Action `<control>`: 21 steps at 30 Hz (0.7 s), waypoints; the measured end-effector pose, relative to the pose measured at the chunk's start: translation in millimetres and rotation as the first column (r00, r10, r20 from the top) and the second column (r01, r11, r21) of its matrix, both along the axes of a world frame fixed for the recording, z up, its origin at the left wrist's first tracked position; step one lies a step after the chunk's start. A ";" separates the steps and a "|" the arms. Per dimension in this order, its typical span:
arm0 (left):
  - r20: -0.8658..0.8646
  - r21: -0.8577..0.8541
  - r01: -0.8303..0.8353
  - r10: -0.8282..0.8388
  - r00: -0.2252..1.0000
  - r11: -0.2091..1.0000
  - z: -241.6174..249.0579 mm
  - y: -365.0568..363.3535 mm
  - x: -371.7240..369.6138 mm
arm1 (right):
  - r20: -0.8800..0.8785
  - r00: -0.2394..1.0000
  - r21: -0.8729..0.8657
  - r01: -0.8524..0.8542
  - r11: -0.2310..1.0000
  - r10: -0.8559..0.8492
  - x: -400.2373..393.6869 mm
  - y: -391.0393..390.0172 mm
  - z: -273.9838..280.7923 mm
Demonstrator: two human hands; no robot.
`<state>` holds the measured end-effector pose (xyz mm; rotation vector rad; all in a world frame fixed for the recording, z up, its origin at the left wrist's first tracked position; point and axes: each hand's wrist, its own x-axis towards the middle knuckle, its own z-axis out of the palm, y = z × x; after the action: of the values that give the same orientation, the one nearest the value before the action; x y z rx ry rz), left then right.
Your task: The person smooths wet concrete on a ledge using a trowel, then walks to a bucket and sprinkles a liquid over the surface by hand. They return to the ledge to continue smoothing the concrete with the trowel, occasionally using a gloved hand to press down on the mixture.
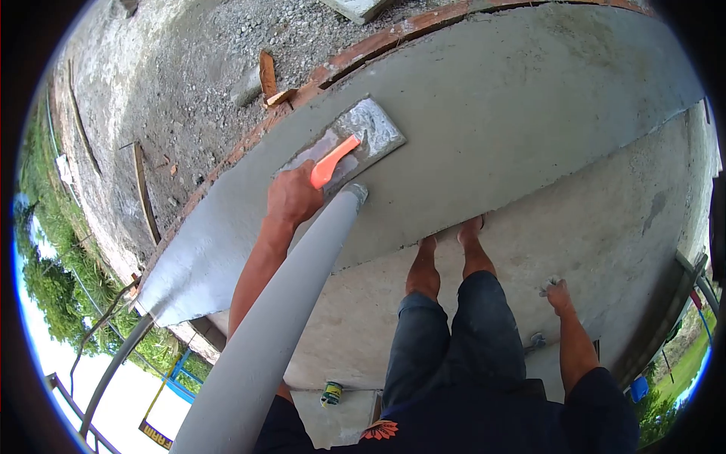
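Note:
My left hand [293, 195] is closed around the orange handle of a plastering float [372, 129]. The float's flat rectangular blade, smeared with wet cement, lies on a strip of fresh grey mortar [484, 98]. A thick grey pole [283, 303] rises from the mortar just beside the float and crosses in front of my left forearm. Off to the right, my right hand [560, 298] hangs low over the older concrete floor [582, 219], its fingers curled. Something small and grey shows at the fingertips, too small to name.
A reddish form board [393, 34] edges the mortar on its far side, with gravel [219, 45] beyond. Broken wood [267, 73] lies against that board. My bare feet [470, 227] stand at the near mortar edge. A small green tin [331, 393] sits on the floor behind.

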<state>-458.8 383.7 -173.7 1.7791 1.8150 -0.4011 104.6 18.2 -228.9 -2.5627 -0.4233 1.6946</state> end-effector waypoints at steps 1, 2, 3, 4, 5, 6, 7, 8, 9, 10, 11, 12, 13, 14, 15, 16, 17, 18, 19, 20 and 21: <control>-0.044 -0.043 0.020 -0.022 0.999 0.999 -2.4 5.0 3.0 | 0.009 1.000 0.033 0.003 0.999 -0.003 -0.3 3.2 -1.1; -0.020 0.008 -0.036 0.036 0.999 0.999 -6.2 6.1 -4.0 | 0.018 1.000 0.063 0.007 0.998 -0.008 0.4 3.6 0.8; 0.009 0.057 -0.089 0.089 0.996 0.994 -13.9 6.5 -15.9 | 0.030 0.999 0.092 0.015 0.996 -0.017 0.0 3.7 2.5; 0.038 0.095 -0.143 0.140 0.989 0.985 -19.7 3.3 -28.8 | 0.024 1.000 0.075 0.001 0.997 -0.003 5.3 -3.8 -0.2; 0.014 0.121 -0.173 0.172 0.985 0.977 -23.2 1.5 -42.6 | 0.015 1.000 0.061 -0.011 0.998 0.010 10.4 -8.9 -5.6; 0.010 0.159 -0.227 0.228 0.974 0.961 -24.8 -1.5 -59.5 | 0.008 1.000 0.055 -0.020 0.998 0.020 14.1 -13.6 -11.5; 0.007 0.200 -0.280 0.284 0.959 0.939 -22.0 -6.3 -72.5 | -0.005 1.000 0.040 -0.009 0.999 0.009 12.6 -17.5 -9.5; 0.009 0.241 -0.331 0.339 0.941 0.912 -17.6 -10.5 -84.0 | -0.015 1.000 0.039 0.002 0.999 -0.001 13.0 -15.5 -11.8; 0.022 0.277 -0.372 0.381 0.924 0.886 -13.1 -15.2 -97.2 | -0.026 1.000 0.036 0.017 0.999 -0.016 11.8 -14.4 -12.6; 0.029 0.296 -0.392 0.402 0.915 0.871 -6.3 -22.2 -104.6 | -0.015 1.000 0.033 0.026 0.999 -0.026 7.1 -14.1 -9.5; 0.054 0.305 -0.403 0.406 0.912 0.863 -2.6 -29.4 -110.5 | -0.004 1.000 0.029 0.031 0.999 -0.031 3.7 -13.4 -5.7; 0.089 0.305 -0.396 0.388 0.917 0.866 1.0 -33.8 -109.0 | 0.007 0.999 0.026 0.034 0.999 -0.035 2.4 -10.6 -4.1; 0.126 0.307 -0.384 0.363 0.923 0.871 5.9 -34.1 -98.3 | 0.015 0.999 0.015 0.029 0.999 -0.030 1.9 -8.9 -4.9; 0.154 0.298 -0.365 0.333 0.930 0.882 4.8 -34.1 -85.0 | 0.023 0.999 -0.002 0.022 1.000 -0.022 1.0 -9.3 -4.5; 0.153 0.272 -0.337 0.305 0.940 0.901 3.9 -29.9 -69.1 | 0.031 0.999 -0.021 0.012 1.000 -0.011 0.0 -9.3 -3.6; 0.137 0.239 -0.309 0.283 0.949 0.921 -1.2 -24.0 -52.4 | 0.016 1.000 -0.022 0.007 1.000 -0.007 -0.1 -10.0 -4.4; 0.113 0.205 -0.301 0.282 0.953 0.931 -6.8 -18.8 -42.6 | 0.004 1.000 -0.019 0.002 1.000 -0.002 0.0 -8.2 -6.1; 0.113 0.187 -0.319 0.302 0.947 0.929 -12.1 -16.2 -43.0 | -0.007 1.000 -0.014 -0.003 1.000 0.002 0.2 -5.7 -7.3; 0.111 0.169 -0.337 0.322 0.940 0.926 -17.4 -13.6 -43.3 | -0.006 1.000 0.010 0.015 1.000 -0.015 0.2 -3.5 -8.5; 0.108 0.147 -0.354 0.341 0.934 0.924 -22.1 -13.2 -43.4 | -0.006 0.999 0.029 0.034 0.999 -0.034 0.0 -3.8 -7.8; 0.094 0.195 -0.405 0.394 0.914 0.893 -23.7 -17.6 -57.1 | -0.007 0.999 0.049 0.052 0.997 -0.052 -0.5 -2.5 -6.5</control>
<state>-515.9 366.0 -197.4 1.4692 2.1859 0.0023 104.1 15.7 -235.4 -2.5111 -0.3889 1.6533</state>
